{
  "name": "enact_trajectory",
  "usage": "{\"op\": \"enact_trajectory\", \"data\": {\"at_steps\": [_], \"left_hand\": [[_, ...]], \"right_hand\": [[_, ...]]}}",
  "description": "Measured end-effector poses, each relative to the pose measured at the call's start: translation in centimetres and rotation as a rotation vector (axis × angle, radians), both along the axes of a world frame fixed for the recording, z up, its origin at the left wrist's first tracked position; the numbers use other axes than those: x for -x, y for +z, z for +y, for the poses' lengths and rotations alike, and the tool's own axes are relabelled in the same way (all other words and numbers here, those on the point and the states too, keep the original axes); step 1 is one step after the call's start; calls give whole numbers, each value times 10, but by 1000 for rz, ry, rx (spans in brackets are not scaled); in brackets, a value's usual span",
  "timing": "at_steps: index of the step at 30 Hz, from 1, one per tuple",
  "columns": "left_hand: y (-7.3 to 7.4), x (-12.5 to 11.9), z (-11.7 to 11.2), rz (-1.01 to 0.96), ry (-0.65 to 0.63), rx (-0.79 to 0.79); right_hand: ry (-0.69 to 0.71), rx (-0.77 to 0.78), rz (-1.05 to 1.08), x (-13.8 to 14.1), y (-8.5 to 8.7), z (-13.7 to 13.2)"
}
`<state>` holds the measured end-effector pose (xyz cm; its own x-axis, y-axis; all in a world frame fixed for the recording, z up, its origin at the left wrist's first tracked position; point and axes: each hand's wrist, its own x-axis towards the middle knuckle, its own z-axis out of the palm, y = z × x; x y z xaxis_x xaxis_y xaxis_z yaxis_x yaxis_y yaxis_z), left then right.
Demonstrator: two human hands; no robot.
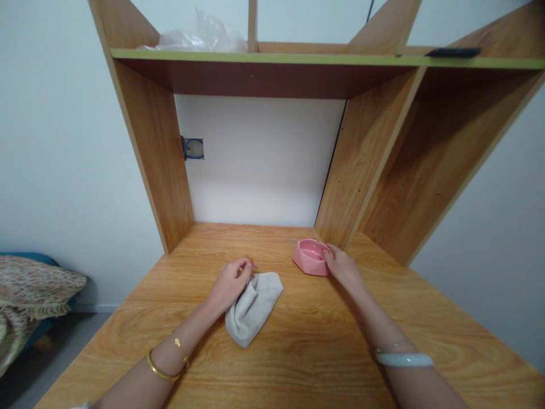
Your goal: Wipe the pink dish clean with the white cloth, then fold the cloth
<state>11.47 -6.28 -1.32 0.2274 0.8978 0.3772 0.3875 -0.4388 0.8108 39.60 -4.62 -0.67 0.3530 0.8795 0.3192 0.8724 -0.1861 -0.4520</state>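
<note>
pink bowl (309, 263) on counter (306, 352), opening up, right hand (344, 270) gripping its rim, grey cloth (256, 311) to its left, long axis lower-left to upper-right, left hand (230, 282) curled at cloth, can't tell if gripping

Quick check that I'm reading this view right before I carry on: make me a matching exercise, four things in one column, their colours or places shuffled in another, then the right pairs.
Things:
1. Cloth
2. Bowl
3. Plastic bag
4. Pale bangle

Colours or places:
A. Pink, with the right hand at its rim
B. Worn on the right arm
C. Light grey, lying on the desk next to the left hand
D. Up on the green-edged shelf, toward the left

Right pairs: 1-C, 2-A, 3-D, 4-B
</note>
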Motion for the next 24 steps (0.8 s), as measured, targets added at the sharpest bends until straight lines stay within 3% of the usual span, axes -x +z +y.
{"op": "enact_trajectory", "data": {"at_steps": [6, 9, 12, 18, 24], "left_hand": [[-1, 1, 2, 38, 11, 1], [0, 1, 2, 64, 6, -8], [0, 1, 3, 72, 1, -22], [-1, 1, 3, 59, -1, -28], [-2, 2, 4, 52, -1, -34]], "right_hand": [[-43, -82, -65, 28, 23, -16], [192, -105, -75, 54, 25, -23], [354, 56, -91, 76, 18, -27], [412, 311, -35, 90, 5, -34], [601, 403, 326, 88, -6, -30]]}}
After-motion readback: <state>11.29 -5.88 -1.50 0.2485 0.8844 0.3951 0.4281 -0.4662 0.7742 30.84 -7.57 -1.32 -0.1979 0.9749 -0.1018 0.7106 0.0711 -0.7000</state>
